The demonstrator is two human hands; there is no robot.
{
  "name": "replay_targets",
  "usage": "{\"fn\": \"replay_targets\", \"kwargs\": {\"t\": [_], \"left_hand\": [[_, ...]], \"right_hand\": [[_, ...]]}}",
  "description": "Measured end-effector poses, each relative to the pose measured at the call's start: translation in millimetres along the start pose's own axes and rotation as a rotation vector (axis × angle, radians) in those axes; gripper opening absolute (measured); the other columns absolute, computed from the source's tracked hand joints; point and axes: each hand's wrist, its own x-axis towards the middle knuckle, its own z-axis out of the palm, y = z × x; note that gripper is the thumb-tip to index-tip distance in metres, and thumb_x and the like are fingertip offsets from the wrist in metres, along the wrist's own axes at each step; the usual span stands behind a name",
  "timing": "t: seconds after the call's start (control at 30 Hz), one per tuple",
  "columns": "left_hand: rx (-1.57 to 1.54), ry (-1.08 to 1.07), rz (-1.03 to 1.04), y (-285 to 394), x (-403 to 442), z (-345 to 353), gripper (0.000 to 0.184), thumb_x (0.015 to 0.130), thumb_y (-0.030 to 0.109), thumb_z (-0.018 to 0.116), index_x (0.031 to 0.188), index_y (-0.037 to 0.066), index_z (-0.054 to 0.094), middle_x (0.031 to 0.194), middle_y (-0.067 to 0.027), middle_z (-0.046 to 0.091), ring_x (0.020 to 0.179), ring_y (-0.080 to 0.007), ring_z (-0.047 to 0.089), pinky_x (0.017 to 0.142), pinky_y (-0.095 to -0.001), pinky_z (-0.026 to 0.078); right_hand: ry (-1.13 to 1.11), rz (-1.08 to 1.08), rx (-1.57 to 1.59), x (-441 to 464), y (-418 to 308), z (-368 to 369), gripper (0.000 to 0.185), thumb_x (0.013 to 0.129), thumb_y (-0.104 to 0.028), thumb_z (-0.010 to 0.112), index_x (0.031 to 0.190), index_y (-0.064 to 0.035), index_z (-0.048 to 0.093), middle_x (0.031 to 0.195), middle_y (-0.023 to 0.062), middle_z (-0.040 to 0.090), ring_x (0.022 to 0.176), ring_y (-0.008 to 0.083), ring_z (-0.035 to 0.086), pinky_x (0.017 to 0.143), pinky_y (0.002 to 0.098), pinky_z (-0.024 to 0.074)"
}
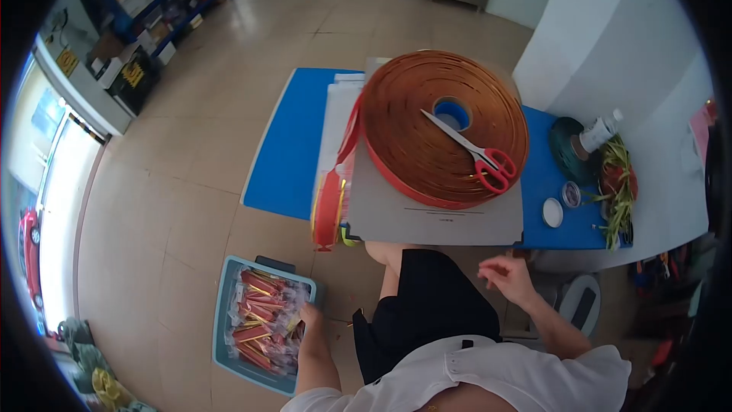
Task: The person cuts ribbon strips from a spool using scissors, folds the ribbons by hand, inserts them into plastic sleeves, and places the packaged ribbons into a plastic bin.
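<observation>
My left hand (309, 315) reaches over the right side of a blue plastic basket (219, 320) on the floor. It touches or nearly touches the clear-bagged red and gold packets (259, 313) inside; its fingertips are too small and hidden to make out. Above my lap, near the table's front edge, my right hand (507, 276) hangs in the air with loosely bent fingers apart and nothing in it. A big roll of red ribbon (404, 122) lies on a grey board (427, 225). Red-handled scissors (480, 156) rest on the roll, and a loose ribbon end (328, 210) droops over the left edge.
The blue table (282, 145) carries a green roll (568, 152), a white bottle (601, 131), a small jar (570, 194), a white lid (553, 212) and leafy green stems (619, 191) at the right. A white pillar (579, 30) stands behind. Shelves (164, 0) are at far left.
</observation>
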Motion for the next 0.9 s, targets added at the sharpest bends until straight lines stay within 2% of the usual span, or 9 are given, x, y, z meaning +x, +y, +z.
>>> {"fn": "replay_targets", "kwargs": {"t": [0.07, 0.13, 0.23, 0.3, 0.33, 0.43, 0.57, 0.7, 0.9], "left_hand": [[0.038, -0.076, -0.007, 26.8, 2.0, -33.4, 0.022, 0.075, 0.011, 0.057, 0.093, 0.0, 0.056, 0.094, -0.0192, 0.059, 0.082, -0.0323, 0.061, 0.071, -0.0388, 0.05], [-0.303, 0.206, -0.373, 70.8, -10.5, -87.6, 0.026, 0.078, 0.007, 0.053, 0.102, -0.003, 0.052, 0.097, -0.0213, 0.057, 0.085, -0.0336, 0.059, 0.076, -0.037, 0.048], [-0.913, 1.02, 0.109, 117.4, -16.8, -199.4, 0.029, 0.086, 0.008, 0.048, 0.111, -0.006, 0.046, 0.105, -0.0197, 0.052, 0.094, -0.0303, 0.052, 0.081, -0.0364, 0.042], [-1.403, 0.83, 0.386, 173.1, -45.0, -299.7, 0.033, 0.085, 0.009, 0.053, 0.113, -0.005, 0.045, 0.11, -0.0145, 0.052, 0.099, -0.023, 0.05, 0.083, -0.0327, 0.04], [-1.385, 0.592, 0.573, 202.8, -63.9, -349.3, 0.038, 0.082, 0.008, 0.056, 0.117, -0.003, 0.044, 0.112, -0.013, 0.052, 0.101, -0.0227, 0.05, 0.086, -0.0332, 0.038], [-0.556, 0.66, 0.922, 272.9, -92.9, -422.0, 0.06, 0.069, 0.014, 0.068, 0.122, 0.003, 0.041, 0.114, -0.0155, 0.052, 0.105, -0.029, 0.049, 0.088, -0.0362, 0.038], [-0.297, 0.422, 0.727, 318.6, -21.9, -427.0, 0.054, 0.068, 0.011, 0.066, 0.116, 0.002, 0.044, 0.096, -0.0192, 0.06, 0.087, -0.0349, 0.057, 0.076, -0.0375, 0.045], [-0.612, 0.918, 1.007, 347.1, -29.7, -507.2, 0.039, 0.074, 0.007, 0.055, 0.112, 0.0, 0.047, 0.075, -0.0176, 0.061, 0.068, -0.0389, 0.057, 0.062, -0.0424, 0.046], [-1.41, 0.806, 1.171, 248.7, -247.5, -565.5, 0.043, 0.079, -0.002, 0.052, 0.12, 0.0, 0.043, 0.119, -0.0137, 0.052, 0.075, -0.0203, 0.063, 0.063, -0.0266, 0.053]], "right_hand": [[0.189, -0.388, -0.298, 20.6, -30.7, -4.1, 0.011, 0.075, 0.001, 0.061, 0.085, 0.0005, 0.062, 0.072, 0.0092, 0.062, 0.058, 0.0166, 0.059, 0.051, 0.0245, 0.0454], [0.407, -0.703, -0.465, 51.2, -63.1, -14.7, 0.015, 0.071, 0.003, 0.063, 0.085, -0.0006, 0.062, 0.076, 0.0105, 0.06, 0.066, 0.0223, 0.059, 0.055, 0.0276, 0.0459], [0.455, -0.819, -0.613, 98.1, -85.3, -33.4, 0.024, 0.07, 0.0, 0.064, 0.093, -0.0026, 0.059, 0.089, 0.0112, 0.057, 0.082, 0.0263, 0.057, 0.066, 0.0322, 0.0468], [0.394, -0.614, -0.727, 114.6, -82.9, -34.9, 0.029, 0.071, -0.004, 0.064, 0.1, -0.0038, 0.057, 0.09, 0.0121, 0.056, 0.087, 0.0274, 0.056, 0.07, 0.0341, 0.0465], [0.355, -0.518, -0.783, 119.4, -84.5, -35.4, 0.032, 0.072, -0.005, 0.064, 0.103, -0.0045, 0.056, 0.091, 0.0126, 0.055, 0.089, 0.028, 0.056, 0.072, 0.035, 0.0463], [0.216, -0.356, -0.853, 126.0, -100.6, -43.9, 0.039, 0.072, -0.009, 0.064, 0.109, -0.0056, 0.052, 0.091, 0.0134, 0.055, 0.086, 0.0308, 0.056, 0.074, 0.0374, 0.0457], [0.249, -0.549, -0.346, 130.7, -80.9, -65.8, 0.047, 0.073, -0.004, 0.063, 0.117, -0.0057, 0.046, 0.085, 0.0096, 0.056, 0.075, 0.0229, 0.057, 0.065, 0.032, 0.046], [0.314, -0.454, 0.453, 76.4, -89.9, -71.1, 0.054, 0.072, 0.002, 0.061, 0.122, -0.0034, 0.041, 0.077, 0.0058, 0.055, 0.066, 0.0118, 0.053, 0.056, 0.0226, 0.0419], [0.615, -0.449, 0.865, 13.4, -64.1, -80.0, 0.037, 0.078, -0.006, 0.055, 0.113, 0.0015, 0.044, 0.06, 0.0029, 0.05, 0.044, 0.0086, 0.04, 0.043, 0.0202, 0.0338]]}}
